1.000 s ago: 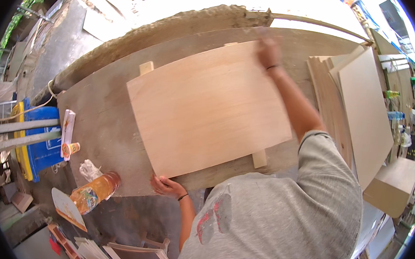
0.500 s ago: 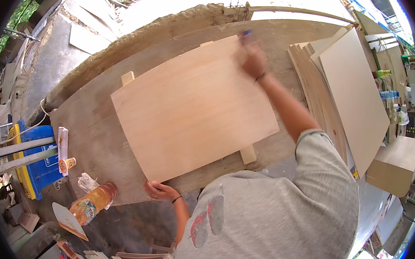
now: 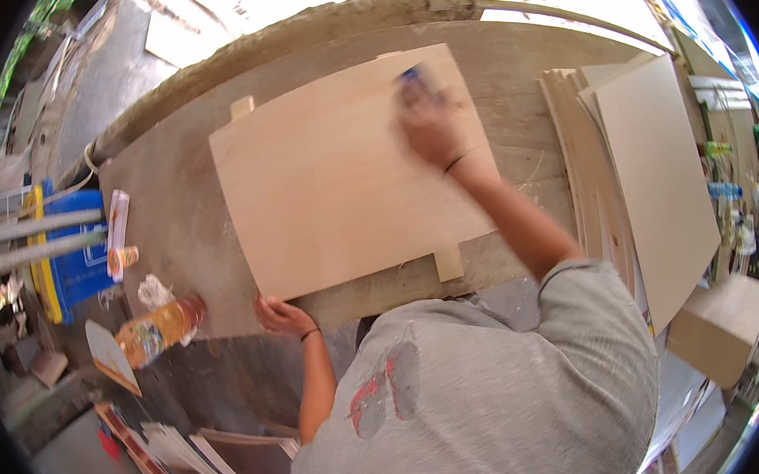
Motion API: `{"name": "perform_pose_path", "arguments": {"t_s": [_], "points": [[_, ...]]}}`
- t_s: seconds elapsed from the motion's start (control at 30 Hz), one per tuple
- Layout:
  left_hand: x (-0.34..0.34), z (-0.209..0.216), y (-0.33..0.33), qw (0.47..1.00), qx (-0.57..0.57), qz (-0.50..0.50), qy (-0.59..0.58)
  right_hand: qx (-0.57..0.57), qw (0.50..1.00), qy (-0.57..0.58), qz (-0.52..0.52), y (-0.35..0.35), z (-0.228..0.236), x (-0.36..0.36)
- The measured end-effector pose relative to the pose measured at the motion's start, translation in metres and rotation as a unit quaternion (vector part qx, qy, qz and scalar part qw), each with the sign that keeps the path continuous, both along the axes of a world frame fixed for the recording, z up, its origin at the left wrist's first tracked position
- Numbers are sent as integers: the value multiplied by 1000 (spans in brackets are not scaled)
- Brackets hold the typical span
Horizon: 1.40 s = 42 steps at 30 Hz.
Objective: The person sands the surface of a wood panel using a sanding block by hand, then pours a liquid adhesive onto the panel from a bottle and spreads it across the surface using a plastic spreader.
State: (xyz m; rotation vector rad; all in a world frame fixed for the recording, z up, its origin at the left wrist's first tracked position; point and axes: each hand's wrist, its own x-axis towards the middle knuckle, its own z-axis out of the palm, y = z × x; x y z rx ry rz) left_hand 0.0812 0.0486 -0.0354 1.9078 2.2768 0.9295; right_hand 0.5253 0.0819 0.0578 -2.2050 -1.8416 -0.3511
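Between the desk's (image 3: pixel 166 176) far and near edges, your pale panel (image 3: pixel 339 180) could skid over its wooden strip (image 3: pixel 449 263) if your right hand (image 3: pixel 428 129), fingers seemingly clamped on a blurred blue object (image 3: pixel 411 75), outpushes your left hand (image 3: pixel 281 315), whose grip at the panel's near corner I cannot tell.

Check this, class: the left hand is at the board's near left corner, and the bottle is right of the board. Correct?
No: the head view shows the bottle left of the board. The left hand is at that corner, as stated.
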Motion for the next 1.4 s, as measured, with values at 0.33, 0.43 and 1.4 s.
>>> {"name": "perform_pose_path", "arguments": {"t_s": [0.33,0.43,1.4], "points": [[17,10,0,999,-15,35,-10,-40,988,136,62,-1,-48,-39],[15,-3,5,999,-3,21,-30,53,969,150,-187,-20,-28,89],[-50,56,-13,852,-166,-130,-478,-202,746,95,627,11,-30,-246]]}}
